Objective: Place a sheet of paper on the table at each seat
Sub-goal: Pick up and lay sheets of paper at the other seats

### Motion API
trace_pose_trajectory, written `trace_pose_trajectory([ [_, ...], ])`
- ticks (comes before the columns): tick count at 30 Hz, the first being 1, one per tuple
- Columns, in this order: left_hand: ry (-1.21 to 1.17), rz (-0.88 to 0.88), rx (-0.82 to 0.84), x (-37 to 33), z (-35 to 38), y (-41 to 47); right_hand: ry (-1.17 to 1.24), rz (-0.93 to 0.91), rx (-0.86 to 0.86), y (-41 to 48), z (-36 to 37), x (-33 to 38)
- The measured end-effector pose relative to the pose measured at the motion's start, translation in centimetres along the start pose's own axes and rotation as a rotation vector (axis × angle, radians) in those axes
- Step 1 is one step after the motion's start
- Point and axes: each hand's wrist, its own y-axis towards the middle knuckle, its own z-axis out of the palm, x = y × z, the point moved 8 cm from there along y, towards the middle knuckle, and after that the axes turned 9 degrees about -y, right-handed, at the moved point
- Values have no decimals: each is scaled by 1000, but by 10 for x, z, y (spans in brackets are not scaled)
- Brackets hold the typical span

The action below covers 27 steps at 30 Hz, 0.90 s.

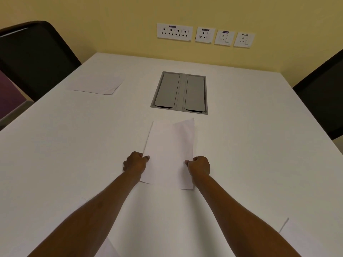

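Observation:
I hold a white sheet of paper (169, 153) over the middle of the white table (259, 145). My left hand (135, 163) pinches its left edge and my right hand (199, 166) pinches its right edge. The sheet's far right corner curls up. A second sheet (95, 83) lies flat at the far left, in front of a black chair (35, 58). Another sheet (311, 240) lies at the near right edge, and one more sheet (105, 245) shows under my left forearm near the bottom.
A grey cable box with two lids (181, 92) is set into the table's centre. A second black chair (323, 97) stands at the right side. Wall sockets (204, 35) line the yellow wall behind the table. A purple seat (9, 95) sits at far left.

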Motion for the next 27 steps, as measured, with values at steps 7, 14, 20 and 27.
trace_pose_trajectory([
  [7,-233,38,-14,-15,-4,-33,13,-116,-22,-35,-34,9],
  [14,-338,191,9,-70,-17,-112,36,-130,-108,-72,-124,15],
  [20,-376,323,58,-127,-31,-203,189,-132,-145,-131,-231,14],
  [27,-414,423,126,-175,-27,-338,304,-126,-235,-212,-361,-22],
])
